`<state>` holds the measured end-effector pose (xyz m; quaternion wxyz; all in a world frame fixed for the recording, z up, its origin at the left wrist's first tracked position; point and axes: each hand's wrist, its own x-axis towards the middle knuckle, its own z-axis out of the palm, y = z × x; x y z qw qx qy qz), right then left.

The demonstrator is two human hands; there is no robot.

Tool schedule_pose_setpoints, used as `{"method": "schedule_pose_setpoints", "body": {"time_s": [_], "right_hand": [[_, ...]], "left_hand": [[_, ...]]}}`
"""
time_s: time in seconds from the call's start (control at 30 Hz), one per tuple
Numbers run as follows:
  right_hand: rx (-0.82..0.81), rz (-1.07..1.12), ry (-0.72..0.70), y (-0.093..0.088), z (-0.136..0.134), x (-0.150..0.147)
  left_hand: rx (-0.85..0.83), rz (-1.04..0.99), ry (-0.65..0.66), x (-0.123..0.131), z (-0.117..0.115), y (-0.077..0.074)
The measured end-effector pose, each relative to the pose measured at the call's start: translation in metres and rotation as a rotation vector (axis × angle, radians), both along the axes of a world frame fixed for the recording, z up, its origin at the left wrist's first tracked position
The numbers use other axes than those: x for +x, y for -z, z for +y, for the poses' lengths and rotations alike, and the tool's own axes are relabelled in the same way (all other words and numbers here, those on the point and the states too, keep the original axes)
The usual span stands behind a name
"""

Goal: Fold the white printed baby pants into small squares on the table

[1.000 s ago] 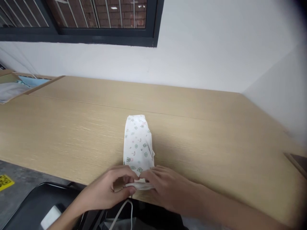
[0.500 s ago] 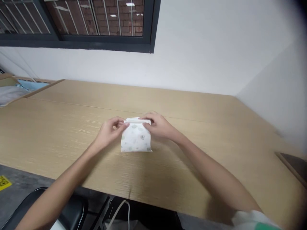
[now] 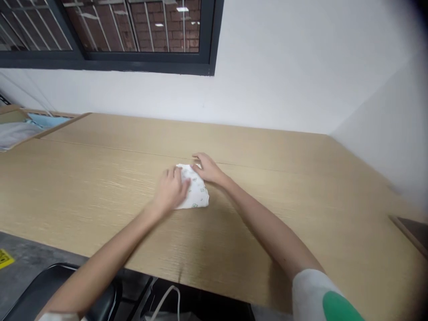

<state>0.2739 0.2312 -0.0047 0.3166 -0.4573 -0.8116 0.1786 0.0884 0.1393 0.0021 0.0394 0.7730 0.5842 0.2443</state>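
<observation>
My left hand [image 3: 171,189] was palm down over the left side of a small white printed cloth [image 3: 197,195], its fingers loosely bent and its thumb set apart from them, a little blurred. It appeared to press on the fabric rather than pinch it, though the underside of the hand was hidden. My right hand [image 3: 207,168] was at the cloth's upper right corner, the thumb close against the edge and the forefinger stretched away, with a clear gap between them. I could not tell whether any fabric was caught there.

The cloth lay on the pale wooden table [image 3: 267,209], near the middle of the view and well in from the table's near edge. It looked folded, with small green and grey figures on white and a slightly uneven right side. I judged it light, soft and limp, unlikely to break but apt to crease or shift under a dragging palm. The best hold seemed to be at its outer corners, thumb above and fingers below, with all the layers taken together.
</observation>
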Motion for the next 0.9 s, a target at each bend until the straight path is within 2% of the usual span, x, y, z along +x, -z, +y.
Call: {"method": "schedule_pose_setpoints", "body": {"time_s": [0.07, 0.17, 0.23, 0.3, 0.4, 0.53, 0.73, 0.9], "right_hand": [[0.102, -0.08, -0.148, -0.01, -0.023, -0.008], [0.101, -0.147, -0.499, -0.018, -0.064, -0.026], [0.08, -0.125, -0.708, -0.015, -0.087, -0.038], [0.043, -0.108, -0.823, -0.008, -0.102, -0.045], [-0.047, -0.171, -0.838, 0.004, -0.108, -0.047], [-0.041, -0.235, -0.785, 0.016, -0.096, -0.041], [0.167, -0.389, -0.607, 0.037, -0.06, -0.036], [0.178, -0.453, -0.502, 0.043, -0.017, -0.032]], "left_hand": [[0.058, 0.163, 0.054, 0.012, -0.046, 0.006], [0.09, 0.315, 0.03, 0.025, -0.098, 0.024], [0.086, 0.368, -0.001, 0.029, -0.113, 0.038], [0.079, 0.382, -0.001, 0.03, -0.116, 0.049], [0.079, 0.379, 0.015, 0.028, -0.113, 0.057], [0.084, 0.404, 0.003, 0.028, -0.113, 0.053], [0.074, 0.35, -0.017, 0.028, -0.114, 0.046], [0.109, 0.36, -0.041, 0.028, -0.114, 0.048]]}}
